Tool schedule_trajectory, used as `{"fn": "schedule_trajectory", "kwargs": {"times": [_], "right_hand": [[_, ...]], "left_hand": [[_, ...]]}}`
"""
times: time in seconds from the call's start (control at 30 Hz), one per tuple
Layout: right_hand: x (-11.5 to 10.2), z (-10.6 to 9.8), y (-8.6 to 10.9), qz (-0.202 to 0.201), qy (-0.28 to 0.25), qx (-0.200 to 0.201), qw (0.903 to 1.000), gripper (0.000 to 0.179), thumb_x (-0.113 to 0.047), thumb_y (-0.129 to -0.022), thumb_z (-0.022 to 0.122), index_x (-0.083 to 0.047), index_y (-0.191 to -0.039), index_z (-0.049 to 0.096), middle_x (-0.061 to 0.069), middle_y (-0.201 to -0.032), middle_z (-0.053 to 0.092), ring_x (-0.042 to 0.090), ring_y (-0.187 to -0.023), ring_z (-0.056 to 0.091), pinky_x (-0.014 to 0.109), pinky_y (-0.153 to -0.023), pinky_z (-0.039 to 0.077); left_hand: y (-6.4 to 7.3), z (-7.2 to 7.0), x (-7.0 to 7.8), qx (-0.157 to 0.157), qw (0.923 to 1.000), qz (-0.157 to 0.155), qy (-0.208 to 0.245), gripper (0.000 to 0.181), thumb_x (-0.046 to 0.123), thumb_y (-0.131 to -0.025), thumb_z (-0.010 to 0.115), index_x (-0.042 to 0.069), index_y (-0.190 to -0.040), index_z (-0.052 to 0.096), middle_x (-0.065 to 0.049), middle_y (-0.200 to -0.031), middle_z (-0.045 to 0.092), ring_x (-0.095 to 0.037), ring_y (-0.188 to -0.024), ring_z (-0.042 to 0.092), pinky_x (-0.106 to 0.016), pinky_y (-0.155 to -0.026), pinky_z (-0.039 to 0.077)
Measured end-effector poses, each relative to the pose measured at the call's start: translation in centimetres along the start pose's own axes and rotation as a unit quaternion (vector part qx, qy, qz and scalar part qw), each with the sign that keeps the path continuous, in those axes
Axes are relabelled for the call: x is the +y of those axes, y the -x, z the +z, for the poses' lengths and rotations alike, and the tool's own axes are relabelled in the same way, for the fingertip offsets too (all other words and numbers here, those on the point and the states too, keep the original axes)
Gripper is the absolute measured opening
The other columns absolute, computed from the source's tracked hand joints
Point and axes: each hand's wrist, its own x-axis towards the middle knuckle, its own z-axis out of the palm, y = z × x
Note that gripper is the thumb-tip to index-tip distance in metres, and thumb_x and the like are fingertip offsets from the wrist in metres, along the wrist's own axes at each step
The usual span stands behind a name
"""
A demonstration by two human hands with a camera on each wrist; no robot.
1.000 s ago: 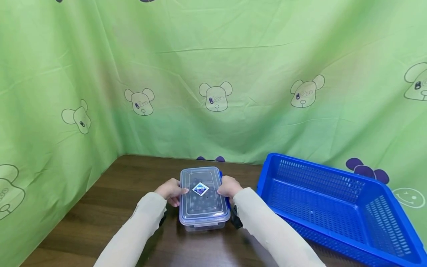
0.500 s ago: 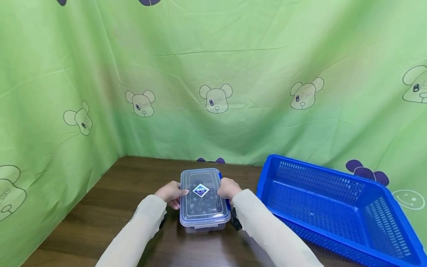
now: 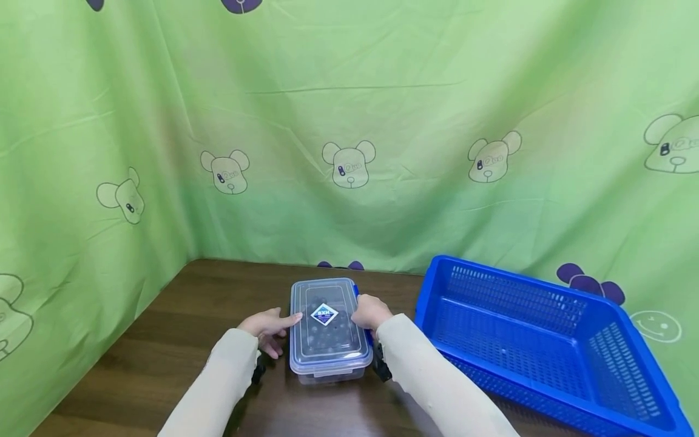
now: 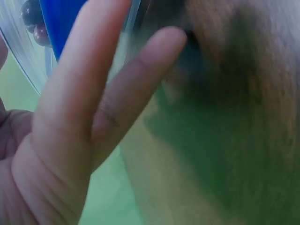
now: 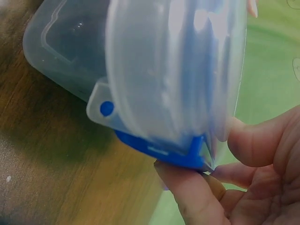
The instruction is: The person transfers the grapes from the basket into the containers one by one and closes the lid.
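A clear plastic food container [image 3: 322, 374] with a translucent lid [image 3: 327, 340] and a diamond-shaped sticker [image 3: 324, 314] stands on the table. Small dark round things [image 4: 33, 13] show through its wall in the left wrist view. My left hand [image 3: 267, 328] is at its left side, thumb tip at the lid's edge. The other fingers [image 4: 140, 79] are straight, spread and apart from the wall. On the right side my right hand [image 3: 372, 312] pinches the lid's edge at the blue latch [image 5: 159, 152], thumb on top and a finger below.
A large blue perforated basket [image 3: 508, 382] stands on the right side of the brown wooden table [image 3: 229, 297]. Behind and to the left hangs a green curtain [image 3: 349, 224] printed with bear faces.
My left fingers have come away from the container's side and spread, and the hand has shifted slightly left. The right hand stays at the latch. The head view has shifted slightly.
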Motion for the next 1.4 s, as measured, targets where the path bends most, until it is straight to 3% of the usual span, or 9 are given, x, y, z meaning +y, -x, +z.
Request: {"fn": "schedule_trajectory", "kwargs": {"times": [0.17, 0.4, 0.53, 0.77, 0.9, 1.2, 1.3, 1.4], "right_hand": [[0.2, 0.0, -0.1, 0.004, -0.01, 0.0, 0.9999, 0.032, 0.003, -0.084, 0.055, 0.009, -0.116, 0.056, 0.017, -0.092, 0.059, 0.023, -0.067, 0.058, 0.031, -0.048, 0.048], [0.1, -0.1, 0.1, 0.009, -0.038, -0.005, 0.9992, 0.036, 0.004, -0.086, 0.055, 0.009, -0.121, 0.055, 0.017, -0.092, 0.061, 0.023, -0.067, 0.061, 0.034, -0.053, 0.053], [-0.1, 0.0, 0.2, 0.004, -0.05, -0.004, 0.9987, 0.038, 0.005, -0.085, 0.056, 0.01, -0.123, 0.054, 0.018, -0.094, 0.061, 0.023, -0.069, 0.061, 0.036, -0.057, 0.055], [0.1, 0.2, 0.0, 0.0, -0.04, 0.007, 0.9992, 0.029, 0.006, -0.083, 0.056, 0.007, -0.112, 0.058, 0.016, -0.089, 0.06, 0.022, -0.067, 0.061, 0.034, -0.056, 0.054], [0.2, 0.2, 0.1, 0.001, -0.04, 0.003, 0.9992, 0.031, 0.005, -0.085, 0.056, 0.008, -0.116, 0.057, 0.017, -0.093, 0.061, 0.023, -0.069, 0.061, 0.035, -0.057, 0.054], [0.1, 0.2, 0.5, -0.002, -0.023, -0.003, 0.9997, 0.03, 0.005, -0.085, 0.053, 0.008, -0.115, 0.056, 0.017, -0.093, 0.06, 0.023, -0.068, 0.059, 0.032, -0.05, 0.05], [0.1, 0.1, 0.3, -0.003, -0.023, -0.005, 0.9997, 0.03, 0.004, -0.085, 0.053, 0.008, -0.114, 0.056, 0.017, -0.091, 0.059, 0.023, -0.065, 0.06, 0.03, -0.047, 0.047], [0.2, 0.0, 0.1, -0.001, -0.022, -0.004, 0.9998, 0.025, 0.004, -0.085, 0.054, 0.007, -0.11, 0.057, 0.016, -0.087, 0.058, 0.023, -0.063, 0.059, 0.029, -0.044, 0.045]], "left_hand": [[0.0, 0.0, -0.7, -0.017, 0.9993, 0.001, 0.032, 0.086, 0.042, -0.093, 0.06, -0.009, -0.146, 0.014, -0.023, -0.097, 0.059, -0.028, -0.063, 0.062, -0.03, -0.051, 0.055], [-0.4, -0.3, -0.9, -0.04, 0.9974, 0.01, 0.06, 0.066, 0.038, -0.096, 0.058, -0.009, -0.133, 0.031, -0.021, -0.093, 0.061, -0.026, -0.06, 0.061, -0.03, -0.053, 0.055], [-0.4, -0.3, -1.0, -0.044, 0.9968, 0.01, 0.066, 0.065, 0.038, -0.096, 0.057, -0.011, -0.132, 0.034, -0.02, -0.092, 0.061, -0.025, -0.059, 0.061, -0.03, -0.054, 0.055], [-0.4, -0.1, -0.9, -0.045, 0.9964, 0.014, 0.07, 0.052, 0.037, -0.097, 0.055, -0.009, -0.119, 0.044, -0.018, -0.089, 0.064, -0.022, -0.056, 0.06, -0.028, -0.053, 0.054], [-0.4, 0.0, -0.7, -0.038, 0.9967, 0.016, 0.07, 0.047, 0.034, -0.096, 0.058, -0.008, -0.114, 0.047, -0.016, -0.085, 0.064, -0.02, -0.057, 0.061, -0.028, -0.054, 0.055], [0.3, -0.3, 0.0, -0.035, 0.9987, 0.033, 0.018, 0.044, 0.037, -0.092, 0.064, -0.006, -0.098, 0.057, -0.011, -0.079, 0.068, -0.015, -0.054, 0.06, -0.027, -0.054, 0.055], [0.5, -0.3, 0.4, -0.013, 0.999, 0.038, -0.019, 0.045, 0.037, -0.09, 0.067, -0.006, -0.095, 0.055, -0.011, -0.076, 0.063, -0.015, -0.051, 0.058, -0.029, -0.054, 0.056], [0.7, -0.1, 0.9, 0.031, 0.9971, 0.037, -0.059, 0.042, 0.032, -0.091, 0.067, -0.007, -0.093, 0.053, -0.014, -0.075, 0.058, -0.019, -0.052, 0.057, -0.033, -0.055, 0.057]]}}
